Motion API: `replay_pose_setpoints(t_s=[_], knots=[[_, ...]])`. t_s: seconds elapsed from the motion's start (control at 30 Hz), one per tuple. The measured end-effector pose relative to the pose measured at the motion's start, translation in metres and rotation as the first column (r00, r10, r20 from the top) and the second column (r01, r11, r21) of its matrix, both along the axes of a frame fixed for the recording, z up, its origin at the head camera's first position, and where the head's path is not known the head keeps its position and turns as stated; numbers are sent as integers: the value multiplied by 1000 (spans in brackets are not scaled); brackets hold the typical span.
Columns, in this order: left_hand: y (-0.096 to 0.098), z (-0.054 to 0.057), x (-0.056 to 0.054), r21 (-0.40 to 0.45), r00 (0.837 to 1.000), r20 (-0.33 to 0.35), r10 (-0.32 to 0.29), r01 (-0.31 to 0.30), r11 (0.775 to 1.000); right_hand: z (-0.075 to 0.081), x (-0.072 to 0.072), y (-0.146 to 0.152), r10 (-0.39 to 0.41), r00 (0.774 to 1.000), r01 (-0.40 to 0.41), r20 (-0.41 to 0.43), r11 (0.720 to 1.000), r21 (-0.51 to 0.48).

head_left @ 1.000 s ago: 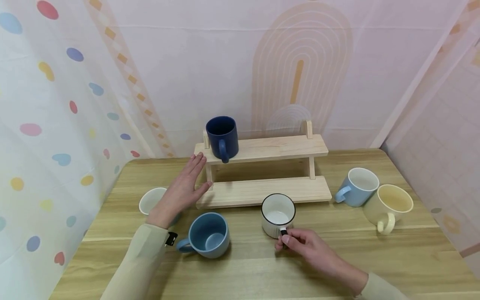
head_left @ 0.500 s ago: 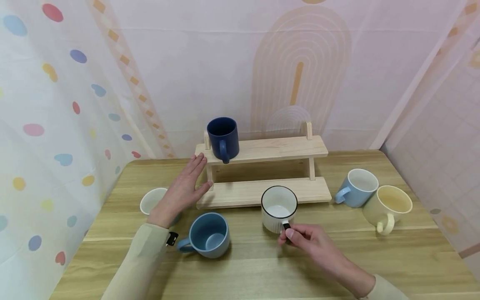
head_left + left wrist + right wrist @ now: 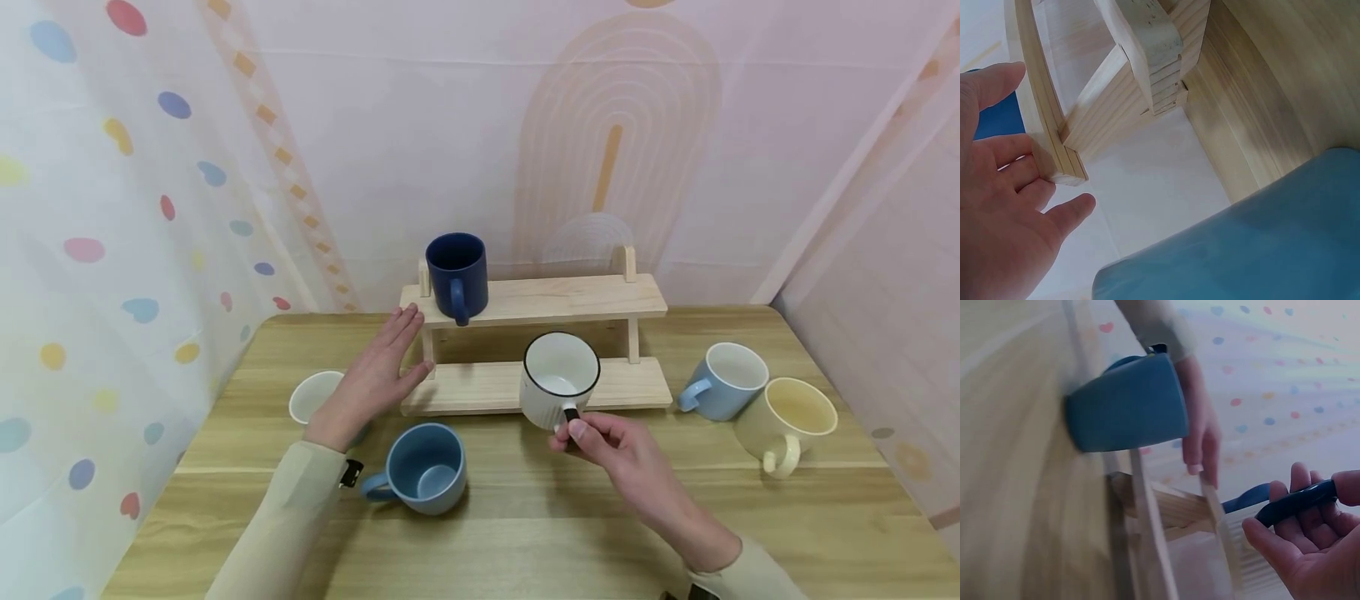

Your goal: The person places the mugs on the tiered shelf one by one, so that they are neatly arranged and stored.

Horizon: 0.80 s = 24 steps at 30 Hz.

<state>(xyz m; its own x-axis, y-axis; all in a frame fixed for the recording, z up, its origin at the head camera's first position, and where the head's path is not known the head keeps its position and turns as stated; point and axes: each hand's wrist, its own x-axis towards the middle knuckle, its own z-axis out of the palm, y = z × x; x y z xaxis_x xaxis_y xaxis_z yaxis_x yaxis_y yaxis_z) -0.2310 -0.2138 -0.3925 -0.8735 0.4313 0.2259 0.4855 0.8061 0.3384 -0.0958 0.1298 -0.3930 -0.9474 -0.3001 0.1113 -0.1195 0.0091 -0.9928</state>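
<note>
My right hand (image 3: 626, 462) pinches the black handle (image 3: 1297, 501) of a white ribbed mug (image 3: 558, 383) with a dark rim. The mug is held in the air in front of the lower board of a two-tier wooden shelf (image 3: 570, 298). At the shelf's left end, my left hand (image 3: 369, 383) rests its straight fingers against the upper board. In the left wrist view, that hand (image 3: 1007, 212) has its fingers at the board's end. A navy mug (image 3: 467, 287) stands on the upper board, beside the left fingertips.
A teal-blue mug (image 3: 427, 475) stands on the table (image 3: 510, 550) in front of the shelf. Partly behind the left wrist is a white-lined cup (image 3: 311, 396). At the right stand a light blue mug (image 3: 723, 392) and a cream mug (image 3: 780, 429). Patterned curtains (image 3: 405, 125) hang behind.
The right hand has lifted the white mug off the table and moved it toward the shelf. The left hand stays at the shelf's end. The head view has shifted slightly.
</note>
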Motion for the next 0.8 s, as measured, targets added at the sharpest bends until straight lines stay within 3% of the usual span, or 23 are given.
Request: replay_pose_setpoints(t_s=[0.37,0.8], knots=[[1,3,1,-27,1000,4,3,-3,1000,31,-31,-15,-43,997,45,-65,999,27],[0,4,3,-38,1000,-11,-5,5,999,56,-68,-41,-63,992,60,-109,998,-32]])
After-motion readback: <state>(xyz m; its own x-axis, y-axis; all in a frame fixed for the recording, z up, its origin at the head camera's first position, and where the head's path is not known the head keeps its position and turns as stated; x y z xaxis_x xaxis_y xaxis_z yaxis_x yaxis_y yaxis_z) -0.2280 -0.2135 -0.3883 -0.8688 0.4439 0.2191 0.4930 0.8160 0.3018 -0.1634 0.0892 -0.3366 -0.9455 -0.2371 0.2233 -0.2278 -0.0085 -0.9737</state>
